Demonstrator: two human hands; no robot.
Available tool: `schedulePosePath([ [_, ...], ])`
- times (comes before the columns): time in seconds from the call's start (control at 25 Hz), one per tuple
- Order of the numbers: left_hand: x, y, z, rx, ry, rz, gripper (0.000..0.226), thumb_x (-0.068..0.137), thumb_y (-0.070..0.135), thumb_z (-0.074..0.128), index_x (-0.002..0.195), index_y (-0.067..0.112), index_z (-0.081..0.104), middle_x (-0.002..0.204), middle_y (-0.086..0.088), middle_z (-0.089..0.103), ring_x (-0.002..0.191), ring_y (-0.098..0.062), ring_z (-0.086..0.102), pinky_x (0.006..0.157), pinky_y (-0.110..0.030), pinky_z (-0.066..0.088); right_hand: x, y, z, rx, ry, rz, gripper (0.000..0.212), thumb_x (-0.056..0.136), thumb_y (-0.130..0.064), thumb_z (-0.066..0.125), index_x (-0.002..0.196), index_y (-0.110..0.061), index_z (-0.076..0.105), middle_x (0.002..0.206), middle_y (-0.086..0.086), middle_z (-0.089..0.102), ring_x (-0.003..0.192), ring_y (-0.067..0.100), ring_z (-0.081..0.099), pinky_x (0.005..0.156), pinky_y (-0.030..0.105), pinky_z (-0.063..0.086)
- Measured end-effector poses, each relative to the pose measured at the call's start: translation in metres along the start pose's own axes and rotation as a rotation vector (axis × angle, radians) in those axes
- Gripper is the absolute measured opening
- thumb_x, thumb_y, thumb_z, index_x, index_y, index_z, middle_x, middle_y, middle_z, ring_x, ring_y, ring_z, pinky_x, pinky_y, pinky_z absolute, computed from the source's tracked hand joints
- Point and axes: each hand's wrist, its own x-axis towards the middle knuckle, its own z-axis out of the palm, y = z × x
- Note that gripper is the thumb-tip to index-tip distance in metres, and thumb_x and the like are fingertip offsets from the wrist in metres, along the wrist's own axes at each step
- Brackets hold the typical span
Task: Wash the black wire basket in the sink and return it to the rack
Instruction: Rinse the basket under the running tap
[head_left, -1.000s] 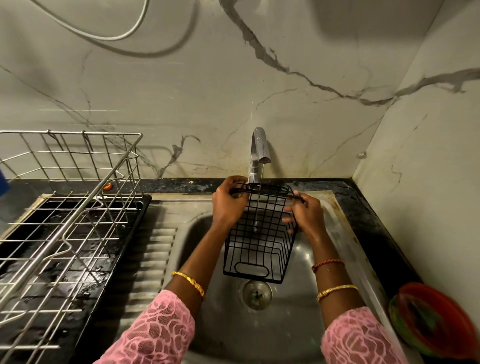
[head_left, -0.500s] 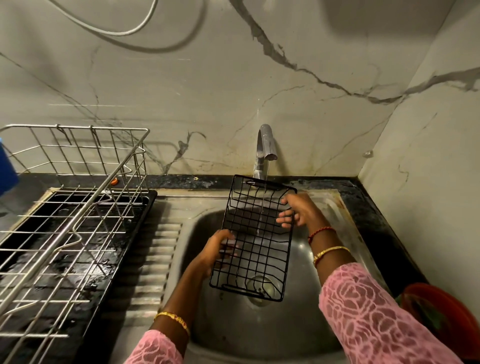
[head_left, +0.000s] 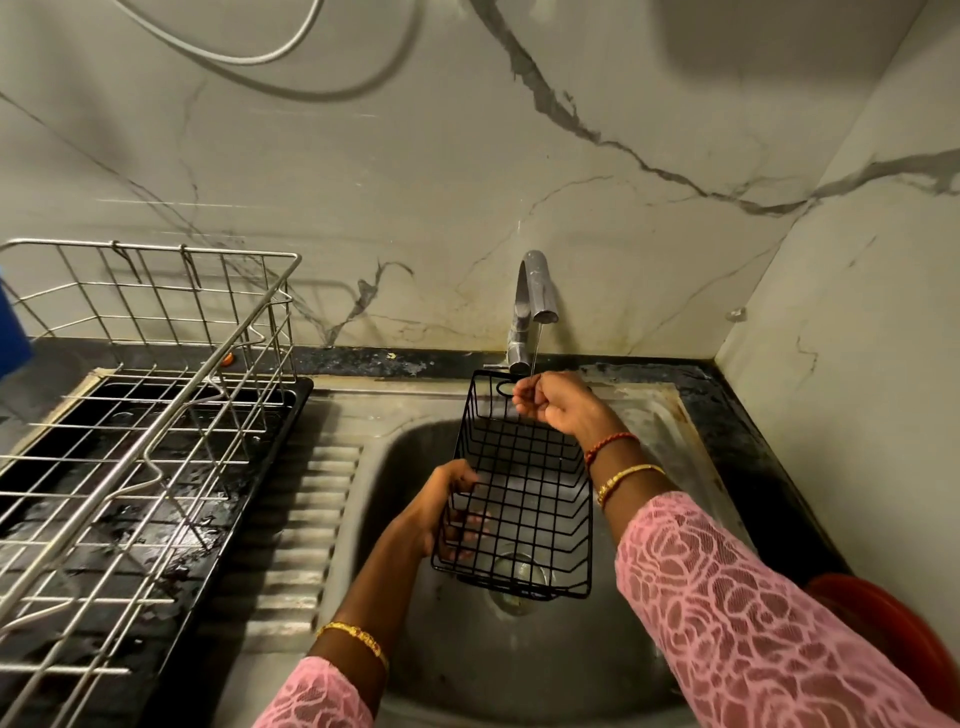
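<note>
Black wire basket (head_left: 522, 488): centre frame, over sink (head_left: 623, 649), under thin tap (head_left: 532, 306) stream. Left hand (head_left: 441, 512) grasps its side; right hand (head_left: 558, 408) pinches far rim. Rinsing underway; return to rack (head_left: 150, 415), left, outstanding.

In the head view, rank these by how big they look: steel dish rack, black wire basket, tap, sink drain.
1. Steel dish rack, though it is nearer the camera
2. Black wire basket
3. Tap
4. Sink drain, partly hidden behind the basket, so its rank below the tap is unsure
</note>
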Motion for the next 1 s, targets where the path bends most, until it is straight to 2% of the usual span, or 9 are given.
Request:
schedulePosePath([
  [0.2, -0.001, 0.005, -0.003, 0.011, 0.017, -0.041, 0.035, 0.073, 0.04, 0.051, 0.096, 0.017, 0.063, 0.096, -0.017, 0.065, 0.081, -0.031, 0.062, 0.076, -0.038, 0.047, 0.008, -0.015, 0.009, -0.278, -0.177, 0.135, 0.035, 0.088, -0.003, 0.019, 0.06, -0.016, 0.036, 0.048, -0.004, 0.035, 0.036, 0.005, 0.026, 0.029, 0.013, 0.019],
  [0.28, 0.0, 0.005, -0.005, 0.005, 0.002, -0.043, 0.041, 0.072, 0.041, 0.052, 0.101, 0.015, 0.063, 0.103, -0.019, 0.065, 0.087, -0.034, 0.063, 0.081, -0.041, 0.047, 0.004, -0.022, 0.013, -0.331, -0.236, 0.143, 0.03, 0.085, -0.004, 0.024, 0.062, -0.014, 0.04, 0.049, -0.001, 0.042, 0.034, 0.006, 0.03, 0.03, 0.013, 0.023],
  [0.4, -0.001, 0.002, -0.002, -0.044, -0.026, -0.023, 0.034, 0.075, 0.038, 0.049, 0.097, 0.014, 0.062, 0.096, -0.019, 0.066, 0.08, -0.032, 0.063, 0.073, -0.037, 0.05, 0.003, -0.03, 0.01, -0.407, -0.239, 0.142, 0.024, 0.083, -0.006, 0.035, 0.075, -0.001, 0.056, 0.071, 0.014, 0.061, 0.062, 0.02, 0.057, 0.053, 0.026, 0.051],
  [0.48, 0.0, 0.002, -0.002, -0.079, -0.088, 0.0, 0.02, 0.071, 0.037, 0.05, 0.075, 0.017, 0.051, 0.069, -0.008, 0.06, 0.06, -0.021, 0.048, 0.058, -0.025, 0.041, 0.006, -0.033, 0.0, -0.513, -0.232, 0.169, 0.026, 0.087, -0.004, 0.035, 0.086, 0.004, 0.06, 0.085, 0.018, 0.064, 0.08, 0.025, 0.061, 0.071, 0.031, 0.054],
  [0.56, -0.003, 0.006, -0.003, -0.077, -0.176, 0.025, 0.027, 0.067, 0.038, 0.048, 0.058, 0.02, 0.03, 0.049, 0.003, 0.037, 0.048, -0.012, 0.025, 0.048, -0.018, 0.025, 0.01, -0.031, -0.01, -0.557, -0.215, 0.192, 0.027, 0.09, -0.001, 0.034, 0.088, 0.006, 0.06, 0.092, 0.019, 0.062, 0.083, 0.025, 0.062, 0.073, 0.029, 0.054],
  [0.64, -0.005, 0.01, -0.008, -0.043, -0.192, 0.031, 0.03, 0.068, 0.039, 0.046, 0.054, 0.022, 0.026, 0.048, 0.004, 0.028, 0.038, -0.012, 0.025, 0.041, -0.015, 0.027, 0.012, -0.024, -0.017, -0.543, -0.187, 0.208, 0.029, 0.091, 0.001, 0.032, 0.088, 0.008, 0.06, 0.093, 0.021, 0.063, 0.081, 0.026, 0.063, 0.071, 0.029, 0.055],
  [0.8, -0.014, 0.015, -0.018, 0.013, -0.008, 0.068, 0.023, 0.07, 0.039, 0.048, 0.064, 0.017, 0.044, 0.061, -0.004, 0.041, 0.041, -0.016, 0.037, 0.042, -0.018, 0.032, 0.014, -0.01, -0.018, -0.537, -0.155, 0.186, 0.032, 0.091, 0.002, 0.028, 0.088, 0.011, 0.059, 0.091, 0.023, 0.061, 0.082, 0.028, 0.062, 0.082, 0.036, 0.052],
  [0.92, -0.014, 0.015, -0.027, 0.067, 0.125, 0.102, 0.038, 0.058, 0.045, 0.058, 0.078, 0.013, 0.062, 0.069, -0.01, 0.06, 0.048, -0.023, 0.054, 0.047, -0.023, 0.042, 0.015, -0.006, -0.013, -0.565, -0.155, 0.183, 0.032, 0.09, 0.004, 0.028, 0.087, 0.01, 0.059, 0.089, 0.022, 0.06, 0.081, 0.028, 0.061, 0.081, 0.036, 0.053],
  [1.0, -0.013, 0.015, -0.031, 0.088, 0.168, 0.133, 0.042, 0.053, 0.046, 0.061, 0.08, 0.014, 0.062, 0.068, -0.009, 0.062, 0.052, -0.024, 0.057, 0.05, -0.026, 0.043, 0.015, -0.004, -0.01, -0.577, -0.167, 0.188, 0.031, 0.089, 0.005, 0.028, 0.085, 0.009, 0.059, 0.091, 0.023, 0.06, 0.082, 0.029, 0.062, 0.077, 0.034, 0.055],
])
